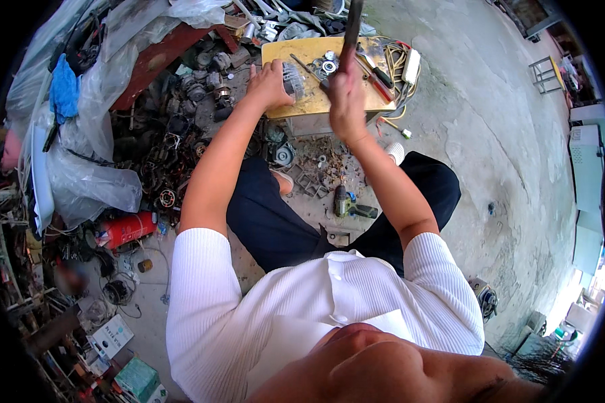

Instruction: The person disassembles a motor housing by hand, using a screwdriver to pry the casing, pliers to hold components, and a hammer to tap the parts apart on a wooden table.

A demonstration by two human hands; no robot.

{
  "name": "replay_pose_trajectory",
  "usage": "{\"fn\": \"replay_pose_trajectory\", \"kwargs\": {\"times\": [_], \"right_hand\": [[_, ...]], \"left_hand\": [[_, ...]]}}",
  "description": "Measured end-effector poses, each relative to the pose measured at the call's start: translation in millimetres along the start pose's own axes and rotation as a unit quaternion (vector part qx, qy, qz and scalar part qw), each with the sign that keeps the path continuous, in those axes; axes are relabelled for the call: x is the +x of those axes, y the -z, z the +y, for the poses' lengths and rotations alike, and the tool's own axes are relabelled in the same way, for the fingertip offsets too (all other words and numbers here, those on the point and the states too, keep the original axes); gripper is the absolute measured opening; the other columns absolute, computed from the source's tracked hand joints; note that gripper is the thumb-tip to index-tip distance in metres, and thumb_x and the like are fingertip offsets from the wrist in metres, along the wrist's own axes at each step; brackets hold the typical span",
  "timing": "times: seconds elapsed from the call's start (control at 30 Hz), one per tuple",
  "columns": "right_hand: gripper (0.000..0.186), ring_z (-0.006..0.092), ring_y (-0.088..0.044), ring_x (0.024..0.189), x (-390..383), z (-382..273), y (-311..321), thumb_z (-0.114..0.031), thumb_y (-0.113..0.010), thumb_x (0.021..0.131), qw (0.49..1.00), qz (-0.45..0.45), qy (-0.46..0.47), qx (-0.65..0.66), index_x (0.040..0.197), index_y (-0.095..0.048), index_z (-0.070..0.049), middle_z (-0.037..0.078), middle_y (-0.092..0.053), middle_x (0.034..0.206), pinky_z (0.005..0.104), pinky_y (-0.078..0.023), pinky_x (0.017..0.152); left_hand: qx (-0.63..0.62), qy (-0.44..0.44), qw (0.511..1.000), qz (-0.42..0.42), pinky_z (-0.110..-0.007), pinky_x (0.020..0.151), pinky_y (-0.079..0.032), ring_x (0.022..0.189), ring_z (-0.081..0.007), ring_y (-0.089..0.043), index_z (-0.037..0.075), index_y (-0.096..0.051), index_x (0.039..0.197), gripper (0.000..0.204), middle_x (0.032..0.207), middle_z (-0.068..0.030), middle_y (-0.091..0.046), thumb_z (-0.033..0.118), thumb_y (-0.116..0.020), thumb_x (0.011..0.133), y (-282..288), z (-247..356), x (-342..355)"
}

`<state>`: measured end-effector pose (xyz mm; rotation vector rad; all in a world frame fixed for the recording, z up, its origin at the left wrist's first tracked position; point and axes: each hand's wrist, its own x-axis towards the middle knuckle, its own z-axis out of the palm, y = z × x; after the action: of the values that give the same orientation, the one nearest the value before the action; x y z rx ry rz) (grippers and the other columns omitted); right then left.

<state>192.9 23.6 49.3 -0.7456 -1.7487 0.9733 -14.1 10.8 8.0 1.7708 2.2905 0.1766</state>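
Directly against the left fingers (277,66) sits a finned part (293,81).

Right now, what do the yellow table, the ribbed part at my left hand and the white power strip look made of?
Table: perhaps painted wood or board; its flat yellow top looks worn and stained.
Ribbed part: likely metal, dull grey with close-set fins.
Power strip: probably plastic, smooth and evenly white.
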Motion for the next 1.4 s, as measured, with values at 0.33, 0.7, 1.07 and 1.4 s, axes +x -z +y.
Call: {"fn": "replay_pose_trajectory", "kwargs": {"times": [0.33,0.7,1.07,1.4], "right_hand": [[0.054,0.0383,-0.06,0.086,7,-13,-3,-0.048,-0.035,0.103,0.992,-0.058,-0.11,0.008,0.115,-0.049,0.003,0.024,-0.06,0.088,0.0426,-0.046,0.079],[0.048,0.0383,-0.059,0.081,-8,23,2,-0.046,-0.039,0.102,0.98,-0.078,-0.18,-0.001,0.104,-0.051,0.0,0.023,-0.057,0.085,0.0428,-0.045,0.077],[0.058,0.0311,-0.057,0.077,-35,36,-4,-0.051,-0.036,0.102,0.979,-0.089,-0.178,0.034,0.114,-0.052,0.004,0.019,-0.057,0.081,0.0427,-0.045,0.076],[0.061,0.0185,-0.047,0.066,-55,61,-15,-0.056,-0.033,0.102,0.936,-0.18,-0.299,0.044,0.117,-0.052,0.0,0.011,-0.052,0.083,0.0325,-0.04,0.062]], "left_hand": [[-0.002,0.006,1.0,-0.01,-0.057,0.117,-0.017,0.133,-0.0351,-0.043,0.002,-0.032,0.138,0.105,0.137,-0.0216,-0.049,0.038,-0.087,0.056,-4,-5,1],[-0.009,-0.007,1.0,0.015,-0.056,0.117,-0.016,0.125,-0.0372,-0.051,0.002,-0.033,0.136,0.103,0.134,-0.0216,-0.05,0.037,-0.087,0.055,-11,-6,3],[-0.004,-0.002,1.0,0.002,-0.059,0.116,-0.016,0.134,-0.0359,-0.042,0.004,-0.032,0.139,0.104,0.14,-0.0221,-0.046,0.039,-0.086,0.057,-14,-8,0],[-0.012,-0.025,0.999,0.035,-0.059,0.117,-0.016,0.132,-0.0357,-0.044,0.002,-0.032,0.137,0.105,0.137,-0.0218,-0.048,0.039,-0.085,0.055,-13,-9,3]]}}
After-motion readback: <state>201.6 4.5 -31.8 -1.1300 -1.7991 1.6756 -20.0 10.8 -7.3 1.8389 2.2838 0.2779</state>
